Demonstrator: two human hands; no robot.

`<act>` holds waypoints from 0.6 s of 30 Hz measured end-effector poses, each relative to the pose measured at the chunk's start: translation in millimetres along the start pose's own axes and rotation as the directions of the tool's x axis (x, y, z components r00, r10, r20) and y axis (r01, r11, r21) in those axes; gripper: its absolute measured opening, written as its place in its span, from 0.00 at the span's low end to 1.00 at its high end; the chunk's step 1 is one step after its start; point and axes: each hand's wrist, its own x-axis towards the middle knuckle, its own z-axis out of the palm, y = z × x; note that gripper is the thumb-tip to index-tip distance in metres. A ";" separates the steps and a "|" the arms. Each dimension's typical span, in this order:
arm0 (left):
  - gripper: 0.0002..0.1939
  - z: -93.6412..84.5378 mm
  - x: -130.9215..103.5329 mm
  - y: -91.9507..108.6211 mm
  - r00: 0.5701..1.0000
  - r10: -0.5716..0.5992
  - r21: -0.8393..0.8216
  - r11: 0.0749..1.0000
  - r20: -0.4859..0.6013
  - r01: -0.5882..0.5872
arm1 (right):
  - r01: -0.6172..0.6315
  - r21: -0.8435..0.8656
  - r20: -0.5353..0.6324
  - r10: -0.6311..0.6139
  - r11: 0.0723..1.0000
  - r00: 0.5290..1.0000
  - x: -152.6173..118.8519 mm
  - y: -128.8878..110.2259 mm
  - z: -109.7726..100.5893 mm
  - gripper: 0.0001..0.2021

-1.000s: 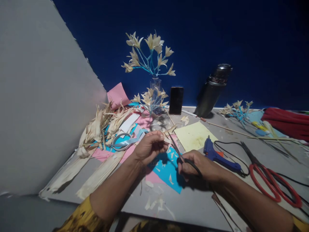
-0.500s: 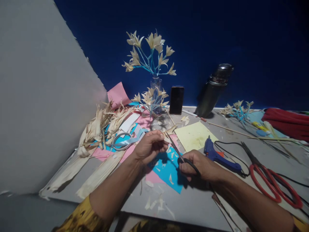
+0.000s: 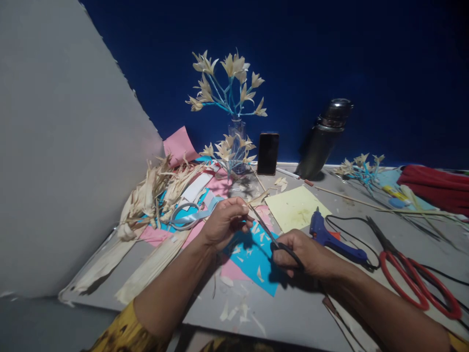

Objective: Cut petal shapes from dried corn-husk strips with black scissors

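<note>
My left hand (image 3: pixel 227 218) is closed in a pinch above the blue paper (image 3: pixel 258 261), its fingertips on a small pale piece of corn husk that is mostly hidden by the fingers. My right hand (image 3: pixel 298 250) is wrapped around the black handles of a small pair of scissors (image 3: pixel 264 227). The blades point up and left, with their tips right beside my left fingertips. Pale husk offcuts (image 3: pixel 260 273) are scattered on the blue paper below and on the table near its front edge.
Dried husks (image 3: pixel 146 190) and a ribbon roll (image 3: pixel 185 216) lie left. A vase (image 3: pixel 237 128) of husk flowers, a phone (image 3: pixel 267 153) and a flask (image 3: pixel 324 139) stand behind. Right are yellow paper (image 3: pixel 296 208), a blue glue gun (image 3: pixel 335 239) and large red-handled scissors (image 3: pixel 403 278).
Both hands stay almost in place. My left fingers have shifted very slightly left, and the scissor blades look closer together. The rest of the table looks the same.
</note>
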 end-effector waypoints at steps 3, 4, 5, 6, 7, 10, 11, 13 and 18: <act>0.08 0.2 0.2 0.8 1.000 0.015 0.022 1.000 -0.010 -0.015 | -0.018 0.020 0.002 0.018 1.000 1.000 0.2 0.4 0.4 0.18; 0.08 0.5 0.3 1.2 1.000 0.020 0.032 0.999 -0.015 -0.020 | -0.018 0.032 -0.001 0.018 0.999 1.000 0.4 0.3 0.6 0.18; 0.08 0.7 0.5 1.6 0.999 0.026 0.045 0.999 -0.019 -0.025 | -0.019 0.042 -0.002 0.019 0.999 1.000 0.5 -0.1 0.8 0.18; 0.08 0.8 0.6 1.9 0.999 0.033 0.058 0.998 -0.023 -0.032 | -0.020 0.045 -0.002 0.020 0.999 1.000 0.5 -0.6 1.0 0.18; 0.08 0.7 0.9 2.1 0.999 0.039 0.071 0.997 -0.026 -0.037 | -0.021 0.046 0.002 0.021 0.999 1.000 0.5 -1.2 1.2 0.18; 0.09 -0.5 1.6 2.0 0.998 0.043 0.099 0.994 -0.036 -0.040 | -0.035 0.046 0.009 0.035 0.998 0.999 0.0 -3.4 1.8 0.18; 0.09 -1.1 1.8 1.7 0.998 0.041 0.105 0.994 -0.038 -0.036 | -0.042 0.053 0.009 0.042 0.998 0.999 -0.3 -4.0 2.0 0.18; 0.09 -2.1 2.0 1.2 0.999 0.035 0.111 0.993 -0.039 -0.030 | -0.052 0.075 -0.001 0.052 0.996 0.999 -0.8 -4.4 2.6 0.18; 0.08 -2.9 1.2 1.9 0.999 0.020 0.077 0.997 -0.033 -0.018 | -0.067 0.125 -0.020 0.070 0.990 0.997 0.3 -2.4 3.1 0.18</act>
